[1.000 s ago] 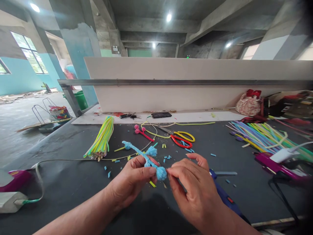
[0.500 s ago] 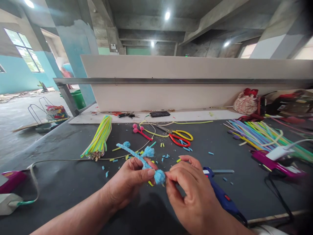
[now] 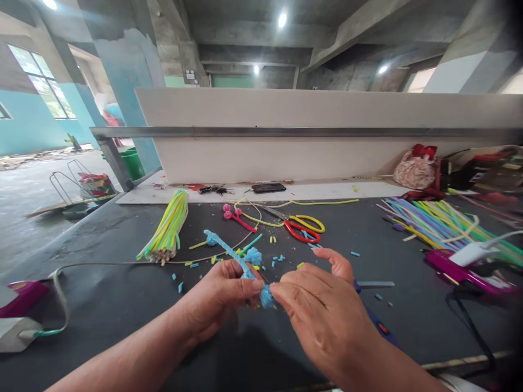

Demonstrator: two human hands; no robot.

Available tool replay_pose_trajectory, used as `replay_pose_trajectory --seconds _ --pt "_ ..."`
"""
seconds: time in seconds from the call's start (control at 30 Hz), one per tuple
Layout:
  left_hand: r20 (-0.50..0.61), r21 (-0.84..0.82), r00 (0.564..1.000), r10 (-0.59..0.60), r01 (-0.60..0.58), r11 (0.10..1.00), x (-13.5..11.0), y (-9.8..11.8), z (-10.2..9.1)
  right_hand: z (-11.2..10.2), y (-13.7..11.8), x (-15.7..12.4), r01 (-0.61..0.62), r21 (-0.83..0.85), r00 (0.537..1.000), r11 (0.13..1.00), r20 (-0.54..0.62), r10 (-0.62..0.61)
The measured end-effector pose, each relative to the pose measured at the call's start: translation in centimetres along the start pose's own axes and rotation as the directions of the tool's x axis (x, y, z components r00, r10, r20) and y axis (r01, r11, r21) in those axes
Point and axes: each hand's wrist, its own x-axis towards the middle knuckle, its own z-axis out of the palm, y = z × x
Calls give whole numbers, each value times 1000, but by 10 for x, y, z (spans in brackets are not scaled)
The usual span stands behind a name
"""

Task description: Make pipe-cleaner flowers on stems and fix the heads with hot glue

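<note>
Held low over the dark table is a light-blue crepe-wrapped stem [image 3: 229, 249] with several fluffy buds along it, slanting up to the left. My left hand [image 3: 224, 291] grips its lower part between thumb and fingers. At the near end, a round blue bud [image 3: 267, 297] is pinched by the thumb and fingertips of my right hand [image 3: 322, 305]. The right forefinger points up, apart from the work. Beyond my hands lie tiny blue and yellow cut pieces [image 3: 279, 257]. A blue tool with a red switch [image 3: 383, 328] is partly hidden behind my right wrist.
Scissors [image 3: 304, 228] with red and yellow handles lie ahead, beside a pink budded stem [image 3: 241, 219]. Pipe-cleaner-like bundles stand left [image 3: 167, 226] and right [image 3: 437, 220]. Magenta devices with cords [image 3: 26, 296] are at both sides. A phone [image 3: 268, 188] rests by the back panel.
My right hand has turned over the near bud, covering more of it and of the blue tool. The stem's far end has swung slightly up and right.
</note>
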Motion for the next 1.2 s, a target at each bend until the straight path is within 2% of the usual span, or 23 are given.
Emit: replay_pose_trajectory --seconds 0.13,0.27,0.4,0.53,0.67,0.83,0.93,1.03,1.1,1.2 --pt "-21 -73 998 -55 54 996 -2 -3 3 0 -4 2 38 -23 999 999 -2 -38" --pt "-26 -98 998 -60 57 994 -3 -4 6 5 -7 -1 -11 1 999 1000 -35 11" --pt "-49 -103 997 -67 62 993 0 -3 3 8 -6 -3 -69 15 998 998 4 69" --pt "-64 -165 992 -107 96 982 2 -3 0 6 -3 -2 -29 11 999 1000 -25 29" --pt "-79 -207 989 -124 105 973 3 -3 -1 4 -3 3 -38 6 999 999 10 38" --pt "-71 -188 989 -132 117 975 4 -2 -1 2 -1 6 -24 44 1000 999 -10 25" --pt "-62 -149 990 -126 116 982 4 -3 -1 4 -3 3 -24 55 1000 998 8 24" --pt "-51 -132 992 -117 109 985 4 -5 0 8 -9 0 -54 -10 998 998 34 55" --pt "-45 -129 994 -102 95 987 4 -5 -1 9 -11 1 -102 -8 995 995 12 102" --pt "29 -162 999 -34 38 986 7 -2 -10 3 -6 3 -162 112 983 980 -69 170"
